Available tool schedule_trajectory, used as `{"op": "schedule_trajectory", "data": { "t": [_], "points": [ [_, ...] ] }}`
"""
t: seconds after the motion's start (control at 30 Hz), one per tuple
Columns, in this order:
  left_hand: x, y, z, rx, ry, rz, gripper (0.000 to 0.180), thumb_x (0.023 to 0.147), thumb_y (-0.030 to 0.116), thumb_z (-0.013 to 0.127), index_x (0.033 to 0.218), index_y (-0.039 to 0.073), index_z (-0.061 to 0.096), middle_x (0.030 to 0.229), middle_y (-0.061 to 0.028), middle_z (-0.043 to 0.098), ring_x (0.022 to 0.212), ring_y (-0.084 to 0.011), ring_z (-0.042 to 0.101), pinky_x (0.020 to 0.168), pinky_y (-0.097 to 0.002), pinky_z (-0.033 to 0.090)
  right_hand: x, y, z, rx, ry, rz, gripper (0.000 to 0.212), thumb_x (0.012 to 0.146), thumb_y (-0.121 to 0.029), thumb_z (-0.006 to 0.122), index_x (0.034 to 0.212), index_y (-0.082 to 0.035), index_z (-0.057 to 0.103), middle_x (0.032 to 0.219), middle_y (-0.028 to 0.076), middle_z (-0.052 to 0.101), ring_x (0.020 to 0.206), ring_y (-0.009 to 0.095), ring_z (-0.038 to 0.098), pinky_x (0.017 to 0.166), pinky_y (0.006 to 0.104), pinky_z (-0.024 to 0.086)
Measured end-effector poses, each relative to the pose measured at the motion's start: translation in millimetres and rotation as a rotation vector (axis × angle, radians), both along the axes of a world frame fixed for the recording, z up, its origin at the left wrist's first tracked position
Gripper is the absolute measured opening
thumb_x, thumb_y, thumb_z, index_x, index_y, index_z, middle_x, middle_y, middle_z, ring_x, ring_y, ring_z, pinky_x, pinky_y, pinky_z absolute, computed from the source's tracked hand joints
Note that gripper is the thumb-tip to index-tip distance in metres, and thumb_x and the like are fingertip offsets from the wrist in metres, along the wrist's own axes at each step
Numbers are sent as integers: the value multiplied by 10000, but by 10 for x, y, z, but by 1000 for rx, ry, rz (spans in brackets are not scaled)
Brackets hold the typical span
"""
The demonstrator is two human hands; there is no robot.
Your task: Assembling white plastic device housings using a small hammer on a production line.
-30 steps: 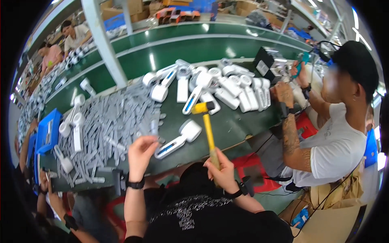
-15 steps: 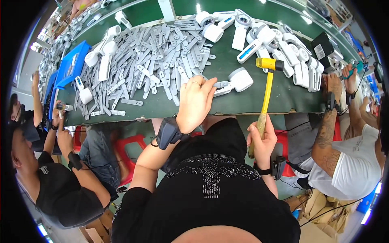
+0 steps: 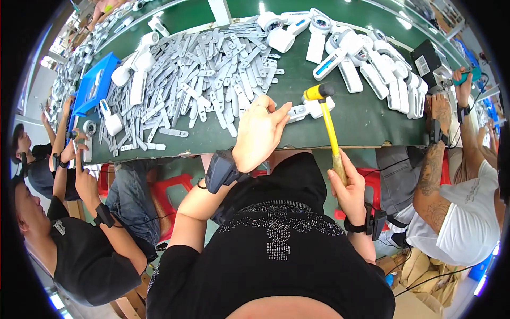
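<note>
My left hand [image 3: 258, 130] is closed at the table's near edge, its fingers gripping the handle end of a white handheld fan [image 3: 299, 112]. The fan lies on the green table top, its round head to the right and partly covered by the hammer. In my right hand [image 3: 349, 186] is a hammer [image 3: 330, 127] with a yellow handle, held near the lower end. Its yellow and black head is over the fan's head; whether they touch, I cannot tell. My left fingers hide the end of the fan's handle.
A large heap of grey handle strips [image 3: 207, 74] covers the table's left half. White fans [image 3: 372, 69] are piled at the right, near a black box [image 3: 429, 64]. A blue tray [image 3: 95, 87] stands at the left. Co-workers sit on both sides, one with a tattooed arm [image 3: 429, 175].
The hammer has swung left and slightly down, from right of the fan to over its head. My right hand shifted a little; my left hand stays nearly in place.
</note>
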State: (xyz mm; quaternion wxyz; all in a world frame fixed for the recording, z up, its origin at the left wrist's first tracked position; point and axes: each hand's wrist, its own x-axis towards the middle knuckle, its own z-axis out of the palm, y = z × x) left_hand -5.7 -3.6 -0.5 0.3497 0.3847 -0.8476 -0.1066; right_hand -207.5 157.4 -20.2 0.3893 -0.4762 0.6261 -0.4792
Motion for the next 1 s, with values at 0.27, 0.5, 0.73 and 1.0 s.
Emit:
{"op": "schedule_trajectory", "data": {
  "t": [0.27,0.5,0.73,1.0],
  "points": [
    [-10,-21,37,-147,-59,47,259,825,85,658,1081,87,700,895,-107,538,760,-259,559,675,-356,463,-77,-39,121,-126,395,92,514,859,-1,621,1354,-39,486,886,172,613,727,238,583,712,292,479],
    [-61,-63,-107,465,387,-70,170,796,-17,636,939,44,705,927,-114,583,909,-245,584,791,-325,486,-154,-57,238,-68,387,133,490,864,-6,619,1339,-24,497,920,187,627,767,248,617,729,290,484],
    [-70,-67,-130,442,347,-72,151,807,3,645,924,60,720,922,-105,588,897,-241,581,802,-325,489,-193,-89,341,-103,435,127,499,862,6,628,1342,-9,494,999,176,655,835,223,638,775,277,486],
    [-56,-74,-141,381,280,-57,162,819,21,639,948,67,725,940,-101,578,956,-257,547,855,-348,467,-238,-113,399,-61,494,192,489,873,3,610,1347,-14,489,997,180,647,827,256,637,758,294,489]
  ]
}}
